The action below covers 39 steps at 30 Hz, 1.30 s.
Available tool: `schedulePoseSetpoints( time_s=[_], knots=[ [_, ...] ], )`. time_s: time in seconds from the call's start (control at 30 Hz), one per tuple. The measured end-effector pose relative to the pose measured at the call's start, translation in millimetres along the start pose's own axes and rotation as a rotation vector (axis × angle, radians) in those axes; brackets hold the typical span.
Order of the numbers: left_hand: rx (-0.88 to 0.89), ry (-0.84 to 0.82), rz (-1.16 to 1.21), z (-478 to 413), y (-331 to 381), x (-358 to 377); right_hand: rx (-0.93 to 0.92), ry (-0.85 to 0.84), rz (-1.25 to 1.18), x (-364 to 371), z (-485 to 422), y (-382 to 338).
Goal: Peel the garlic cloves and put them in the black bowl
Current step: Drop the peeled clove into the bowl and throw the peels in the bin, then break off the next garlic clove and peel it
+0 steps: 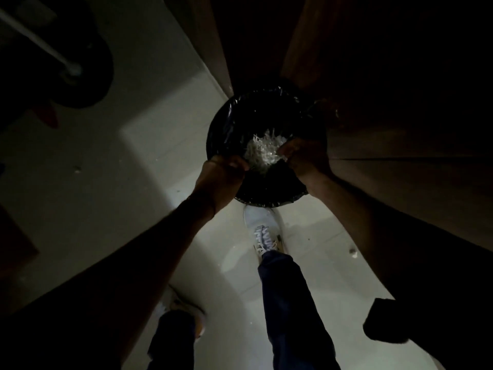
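I look down in dim light into a round black bin (pixel 229 124) lined with a shiny plastic bag. A heap of white garlic peels (pixel 262 150) lies inside it. My left hand (pixel 222 170) is at the bin's near-left rim, its fingers curled round the liner's edge. My right hand (pixel 302 156) hovers over the bin's right side, fingers curled, with small white peel bits at the fingertips. No garlic cloves and no black bowl can be made out.
The bin stands on a pale floor (pixel 160 145) against dark wooden cabinet doors (pixel 386 116). My white shoe (pixel 262 228) sits right before the bin, the other foot (pixel 184 313) further back. Small white scraps (pixel 353 251) lie on the floor. A dark round object (pixel 88 62) is at far left.
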<state>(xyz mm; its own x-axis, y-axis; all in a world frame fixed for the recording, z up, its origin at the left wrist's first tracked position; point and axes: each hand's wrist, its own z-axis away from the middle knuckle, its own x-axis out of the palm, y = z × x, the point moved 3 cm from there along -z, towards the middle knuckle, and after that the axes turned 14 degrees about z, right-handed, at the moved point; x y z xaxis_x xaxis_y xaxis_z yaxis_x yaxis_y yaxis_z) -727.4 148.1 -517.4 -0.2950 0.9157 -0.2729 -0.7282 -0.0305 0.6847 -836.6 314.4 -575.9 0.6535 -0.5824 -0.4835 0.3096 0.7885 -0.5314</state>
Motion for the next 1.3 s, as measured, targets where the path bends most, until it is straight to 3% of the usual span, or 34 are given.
schedulePoseSetpoints(
  time_s=[0.2,0.37,0.53,0.63,0.73,0.83,1.03,1.3],
  knots=[
    [-0.030,0.021,0.011,-31,-25,0,-0.176,0.079,0.435,20,-19,4],
    [-0.020,0.014,0.010,-35,-28,-2,-0.221,0.138,0.397,25,-21,8],
    [0.002,0.013,0.009,-29,-17,-5,-0.297,0.138,0.577,24,-9,0],
    [-0.001,0.024,0.039,-21,-8,-8,-0.376,0.250,0.524,18,-5,-1],
    [-0.026,0.021,0.076,-9,2,-13,-0.282,0.095,0.473,8,11,-21],
    [-0.035,0.004,0.061,8,12,-21,-0.275,0.053,0.403,1,31,-41],
    [0.019,-0.001,0.003,60,32,-43,-0.300,0.105,0.158,-5,87,-77],
    [0.083,0.071,0.019,182,88,-98,-0.299,-0.015,-0.013,-35,218,-150]
  ],
)
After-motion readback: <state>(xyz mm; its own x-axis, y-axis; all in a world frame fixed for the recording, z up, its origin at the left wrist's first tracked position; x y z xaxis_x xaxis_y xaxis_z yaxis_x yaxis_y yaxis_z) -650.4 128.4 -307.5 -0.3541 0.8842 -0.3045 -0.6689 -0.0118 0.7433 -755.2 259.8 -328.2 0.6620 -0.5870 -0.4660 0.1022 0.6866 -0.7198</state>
